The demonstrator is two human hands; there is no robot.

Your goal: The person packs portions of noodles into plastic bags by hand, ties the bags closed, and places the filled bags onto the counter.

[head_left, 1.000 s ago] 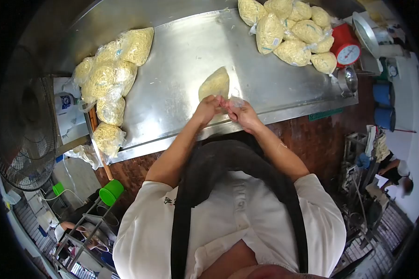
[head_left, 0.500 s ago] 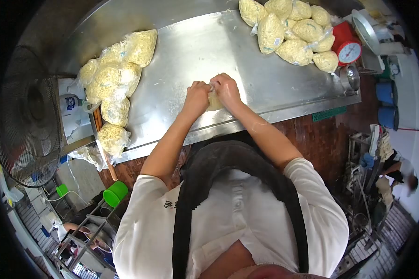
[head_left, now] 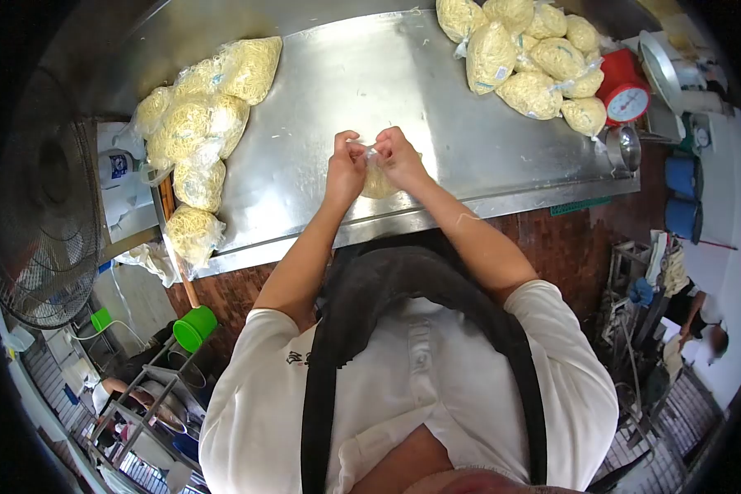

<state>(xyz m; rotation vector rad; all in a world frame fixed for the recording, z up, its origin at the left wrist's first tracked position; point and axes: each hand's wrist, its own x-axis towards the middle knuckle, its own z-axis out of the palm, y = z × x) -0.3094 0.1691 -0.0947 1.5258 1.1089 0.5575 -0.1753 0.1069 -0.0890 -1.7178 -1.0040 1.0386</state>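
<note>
Nearest thing down here is the black apron [head_left: 420, 267], then the right forearm with what looks like a stray noodle strand [head_left: 468, 217] stuck on it. The fun bit is the hands: a second ago the bag of noodles [head_left: 379, 184] lay on the far side of them, and now it sits on the near side, flat on the metal desk [head_left: 305, 99] between the wrists. Half a sec back both hands were bunched in closer to fists; now the left hand [head_left: 347, 167] and right hand [head_left: 398, 161] have narrow pinches, looks like on the clear plastic at the bag's far end, fingers a bit more lifted. So I'd say all the handling is at that plastic end now, with the noodles themselves left resting on the metal. Can't make out whether there's a knot, too small. Further off, the left pile of noodle bags [head_left: 191, 128] and the right pile of noodle bags [head_left: 528, 66] look unchanged, same for the red dial scale [head_left: 626, 97] and the metal cup [head_left: 626, 146] near it. Way out right, a person [head_left: 698, 317] is bent over something blurry.
</note>
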